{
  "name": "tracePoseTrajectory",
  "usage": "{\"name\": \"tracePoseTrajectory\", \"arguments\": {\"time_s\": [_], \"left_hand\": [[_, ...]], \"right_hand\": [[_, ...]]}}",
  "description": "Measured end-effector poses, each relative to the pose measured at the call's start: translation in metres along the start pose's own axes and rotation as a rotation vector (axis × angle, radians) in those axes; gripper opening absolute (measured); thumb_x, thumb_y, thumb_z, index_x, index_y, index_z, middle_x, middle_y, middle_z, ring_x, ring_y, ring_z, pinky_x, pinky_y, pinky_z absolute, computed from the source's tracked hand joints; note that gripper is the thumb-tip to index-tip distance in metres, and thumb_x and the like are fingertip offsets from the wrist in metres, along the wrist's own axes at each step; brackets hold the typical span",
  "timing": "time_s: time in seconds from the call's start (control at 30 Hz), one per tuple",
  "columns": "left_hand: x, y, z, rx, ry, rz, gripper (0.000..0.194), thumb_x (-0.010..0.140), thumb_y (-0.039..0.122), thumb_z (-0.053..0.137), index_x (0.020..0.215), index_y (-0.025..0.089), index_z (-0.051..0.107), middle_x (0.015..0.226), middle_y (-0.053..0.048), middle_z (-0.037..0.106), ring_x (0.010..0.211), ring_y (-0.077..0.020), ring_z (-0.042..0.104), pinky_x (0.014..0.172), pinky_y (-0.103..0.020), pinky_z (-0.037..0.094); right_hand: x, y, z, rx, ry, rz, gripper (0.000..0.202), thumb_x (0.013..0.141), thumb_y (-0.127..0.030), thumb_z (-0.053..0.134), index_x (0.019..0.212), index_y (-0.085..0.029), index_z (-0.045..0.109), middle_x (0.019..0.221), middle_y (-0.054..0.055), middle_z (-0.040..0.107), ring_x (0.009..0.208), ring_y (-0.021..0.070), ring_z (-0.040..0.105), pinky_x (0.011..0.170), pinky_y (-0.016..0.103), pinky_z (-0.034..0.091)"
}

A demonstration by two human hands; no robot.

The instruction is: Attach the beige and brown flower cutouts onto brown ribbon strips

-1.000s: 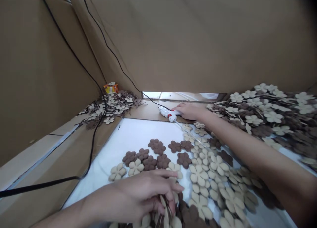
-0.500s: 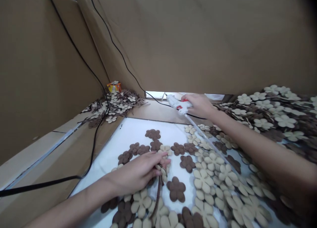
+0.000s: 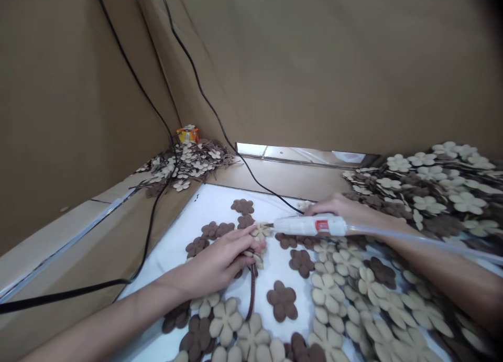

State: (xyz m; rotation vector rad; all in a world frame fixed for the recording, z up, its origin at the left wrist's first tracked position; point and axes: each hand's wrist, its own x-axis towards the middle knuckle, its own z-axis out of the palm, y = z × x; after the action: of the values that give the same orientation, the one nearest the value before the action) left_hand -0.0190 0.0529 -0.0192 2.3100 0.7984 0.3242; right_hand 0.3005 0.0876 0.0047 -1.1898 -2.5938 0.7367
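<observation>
My right hand (image 3: pixel 332 206) is closed around a white glue gun (image 3: pixel 302 225) with a long clear glue stick (image 3: pixel 424 240) running out of its rear. Its dark nozzle points left and meets, or hovers just over, a beige fabric flower (image 3: pixel 261 231). My left hand (image 3: pixel 236 249) is closed on a second beige flower (image 3: pixel 256 258), with a dark brown cord (image 3: pixel 252 294) hanging below the fingers. Part of that flower is hidden by the hand. Brown flowers (image 3: pixel 282 300) lie around both hands on a white board (image 3: pixel 173 257).
A heap of brown and beige flowers (image 3: pixel 428 186) is at the right. Flowers with cords (image 3: pixel 192 163) are piled at the far left beside an orange-yellow packet (image 3: pixel 187 134). Black cables (image 3: pixel 204 89) cross the cardboard wall (image 3: pixel 314 63); another cable (image 3: pixel 151 231) runs along the left.
My right hand has brought the glue gun down and nearer, turning it so its nozzle reaches the beige flower. My left hand stays in place by the corded flower. The view has shifted slightly.
</observation>
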Motion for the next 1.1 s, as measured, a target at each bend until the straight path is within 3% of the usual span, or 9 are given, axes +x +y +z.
{"name": "tracePoseTrajectory", "arguments": {"time_s": [0.1, 0.27, 0.47, 0.67, 1.1], "left_hand": [[0.001, -0.001, 0.000, 0.002, -0.008, 0.007, 0.025, 0.092, 0.019, 0.039, 0.111, 0.023, 0.054, 0.140, -0.007, 0.046, 0.139, -0.0200, 0.022, 0.109, -0.038, 0.030], [0.005, -0.004, 0.002, 0.026, 0.002, 0.062, 0.022, 0.091, 0.014, 0.036, 0.100, 0.022, 0.055, 0.135, -0.007, 0.051, 0.139, -0.0192, 0.024, 0.108, -0.037, 0.030], [0.009, -0.010, 0.003, 0.077, 0.012, 0.119, 0.034, 0.090, 0.011, 0.036, 0.118, 0.023, 0.051, 0.120, -0.008, 0.061, 0.135, -0.0213, 0.031, 0.108, -0.042, 0.029], [0.011, -0.009, 0.003, 0.066, 0.036, 0.072, 0.025, 0.090, 0.014, 0.039, 0.105, 0.021, 0.056, 0.133, -0.007, 0.053, 0.133, -0.0220, 0.034, 0.105, -0.038, 0.036], [0.010, -0.015, 0.007, 0.101, 0.033, 0.058, 0.024, 0.092, 0.018, 0.038, 0.110, 0.023, 0.054, 0.133, -0.003, 0.054, 0.134, -0.0176, 0.033, 0.105, -0.032, 0.034]], "right_hand": [[0.001, 0.005, 0.006, -0.038, -0.059, -0.018, 0.021, 0.073, -0.022, 0.059, 0.092, -0.016, 0.066, 0.081, 0.005, 0.068, 0.066, 0.0165, 0.061, 0.061, 0.023, 0.040], [0.000, 0.005, 0.010, -0.039, -0.020, -0.002, 0.019, 0.075, -0.027, 0.058, 0.089, -0.015, 0.064, 0.080, 0.007, 0.067, 0.066, 0.0172, 0.061, 0.059, 0.023, 0.040], [0.002, 0.012, 0.017, -0.035, -0.016, 0.015, 0.018, 0.076, -0.026, 0.058, 0.090, -0.017, 0.064, 0.082, 0.006, 0.067, 0.068, 0.0173, 0.062, 0.063, 0.023, 0.041], [0.003, 0.015, 0.019, -0.061, -0.006, -0.016, 0.020, 0.076, -0.029, 0.056, 0.089, -0.016, 0.064, 0.082, 0.007, 0.067, 0.069, 0.0180, 0.062, 0.062, 0.023, 0.041], [0.004, 0.014, 0.024, -0.077, 0.024, -0.018, 0.020, 0.078, -0.034, 0.055, 0.084, -0.016, 0.061, 0.076, 0.007, 0.067, 0.065, 0.0180, 0.062, 0.061, 0.025, 0.041]]}}
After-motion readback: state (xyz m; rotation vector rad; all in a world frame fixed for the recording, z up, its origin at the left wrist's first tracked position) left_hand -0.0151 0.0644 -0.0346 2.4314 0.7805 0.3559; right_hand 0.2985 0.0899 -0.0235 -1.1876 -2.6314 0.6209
